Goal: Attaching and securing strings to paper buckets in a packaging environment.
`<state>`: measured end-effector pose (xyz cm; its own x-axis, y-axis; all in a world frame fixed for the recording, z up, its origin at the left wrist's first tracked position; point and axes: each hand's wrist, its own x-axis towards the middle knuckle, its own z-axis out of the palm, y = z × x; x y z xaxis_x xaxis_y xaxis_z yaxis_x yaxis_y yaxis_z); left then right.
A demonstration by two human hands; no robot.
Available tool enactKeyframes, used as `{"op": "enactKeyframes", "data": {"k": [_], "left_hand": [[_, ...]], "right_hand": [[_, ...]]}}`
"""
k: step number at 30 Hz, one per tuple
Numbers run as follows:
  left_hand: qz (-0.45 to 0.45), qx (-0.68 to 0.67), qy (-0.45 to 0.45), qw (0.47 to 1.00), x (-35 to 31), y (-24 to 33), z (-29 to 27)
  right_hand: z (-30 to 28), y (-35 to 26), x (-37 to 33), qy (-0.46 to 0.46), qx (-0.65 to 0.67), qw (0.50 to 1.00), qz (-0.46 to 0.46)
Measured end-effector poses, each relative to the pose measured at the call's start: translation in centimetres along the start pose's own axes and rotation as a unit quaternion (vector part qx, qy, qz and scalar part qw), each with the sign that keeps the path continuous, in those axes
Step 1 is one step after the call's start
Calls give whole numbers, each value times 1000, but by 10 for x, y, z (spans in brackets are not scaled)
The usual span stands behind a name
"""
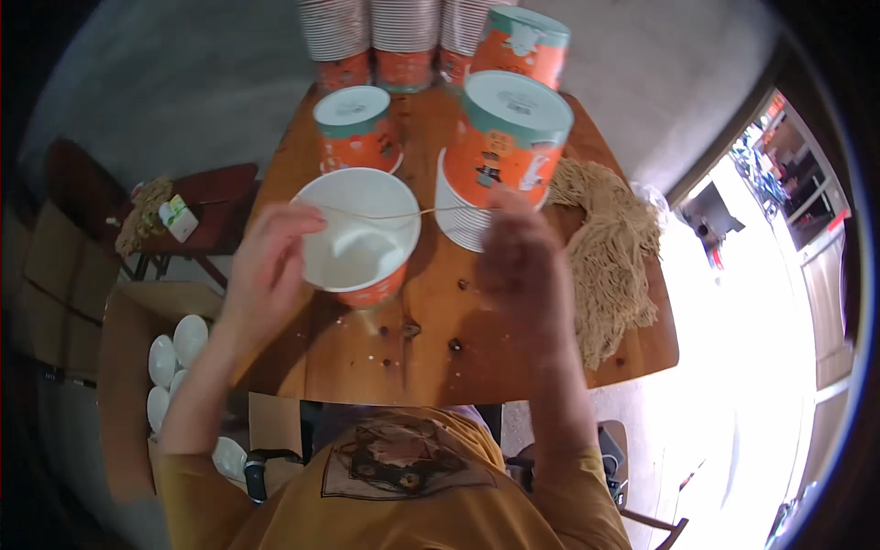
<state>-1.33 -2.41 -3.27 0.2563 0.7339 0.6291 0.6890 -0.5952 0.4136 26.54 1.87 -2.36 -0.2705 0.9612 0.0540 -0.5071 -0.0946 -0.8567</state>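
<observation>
A thin tan cord (390,216) stretches across the mouth of an upright paper tub (371,293), white inside and orange outside. At the tub's left rim, my left hand (270,266) pinches one end of the cord. My right hand (522,266), slightly blurred, is closed round the other end, to the right of the tub. Just behind that hand rises a nested stack of white-rimmed tubs (465,218), topped by an upside-down orange and green tub (509,151). A thick bundle of tan cords (614,266) lies at the table's right side.
Another upside-down tub (356,133) stands behind the upright one. Tall nested stacks (403,46) line the far end of the wooden table (422,367). At lower left, a cardboard box (128,367) holds several white tubs. A dark red bench (225,206) stands left.
</observation>
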Motion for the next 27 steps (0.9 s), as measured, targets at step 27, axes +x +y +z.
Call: {"op": "enactKeyframes", "data": {"k": [27], "left_hand": [[-240,-264,-201,912,-9,87,51]], "right_hand": [[-4,47,-10,-36,15,998,39]]}}
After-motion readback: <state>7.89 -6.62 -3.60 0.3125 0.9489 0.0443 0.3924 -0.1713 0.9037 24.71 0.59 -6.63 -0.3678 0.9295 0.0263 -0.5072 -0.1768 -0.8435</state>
